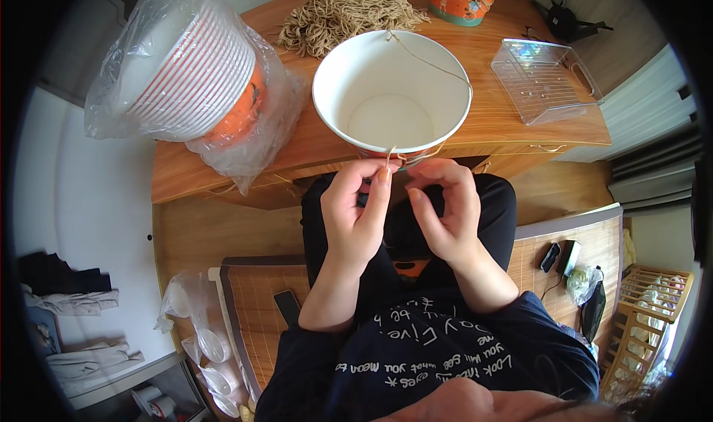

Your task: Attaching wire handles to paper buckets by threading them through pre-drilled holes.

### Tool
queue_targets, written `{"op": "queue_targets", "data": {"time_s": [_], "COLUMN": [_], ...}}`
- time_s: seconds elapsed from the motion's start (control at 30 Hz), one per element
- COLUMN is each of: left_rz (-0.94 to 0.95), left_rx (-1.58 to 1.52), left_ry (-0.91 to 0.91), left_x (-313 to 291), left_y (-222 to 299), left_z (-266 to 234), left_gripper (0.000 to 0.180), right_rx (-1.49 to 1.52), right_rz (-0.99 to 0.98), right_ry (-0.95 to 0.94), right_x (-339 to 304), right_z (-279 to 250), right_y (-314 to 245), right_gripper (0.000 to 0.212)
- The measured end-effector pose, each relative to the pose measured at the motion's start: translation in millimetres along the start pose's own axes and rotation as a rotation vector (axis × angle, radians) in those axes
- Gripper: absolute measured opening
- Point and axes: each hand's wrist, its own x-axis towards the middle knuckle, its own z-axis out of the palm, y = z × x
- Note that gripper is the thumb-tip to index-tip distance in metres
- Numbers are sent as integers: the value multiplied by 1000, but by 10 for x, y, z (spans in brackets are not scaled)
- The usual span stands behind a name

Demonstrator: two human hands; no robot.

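Note:
A large paper bucket (391, 88), white inside, stands at the desk's front edge, its mouth tilted toward me. A length of twine (434, 67) passes through the rim at the far side and runs over the right wall. More twine shows at the near rim. There, my left hand (358, 207) pinches the twine's short upright end between thumb and forefinger. Just to its right, my right hand (449, 210) is beside the near-side twine, fingers bent, with a gap between thumb and forefinger. Its other fingers are partly hidden.
On the wooden desk (497, 118) lie a heap of twine (345, 17) and a clear plastic tray (546, 84). A bagged stack of paper buckets (197, 80) stands left; an orange bucket (462, 2) sits behind. A phone (287, 307) rests on the mat by my left arm.

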Motion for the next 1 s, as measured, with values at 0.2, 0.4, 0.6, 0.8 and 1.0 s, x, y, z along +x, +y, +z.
{"op": "queue_targets", "data": {"time_s": [0.2, 0.4, 0.6, 0.8, 1.0], "left_rz": [105, 104, 102, -21, -41], "left_rx": [135, 167, 137, -123, -256], "left_ry": [56, 42, 30, -47, -87], "left_x": [-19, -5, 3, -27, 15], "left_y": [14, 25, 10, 36, 24], "left_z": [30, 42, 45, 10, -31], "left_gripper": [9, 9, 10, 11, 10], "right_rx": [-154, -94, 98, 234, 240], "right_rz": [-97, 5, 131, 205, 195], "right_ry": [4, 44, 46, -3, -41], "right_x": [59, 61, 49, 76, 93], "right_z": [-26, 26, 29, 42, -12], "right_y": [-15, -26, -5, -75, -147], "right_gripper": [35, 29, 30, 38, 42]}}
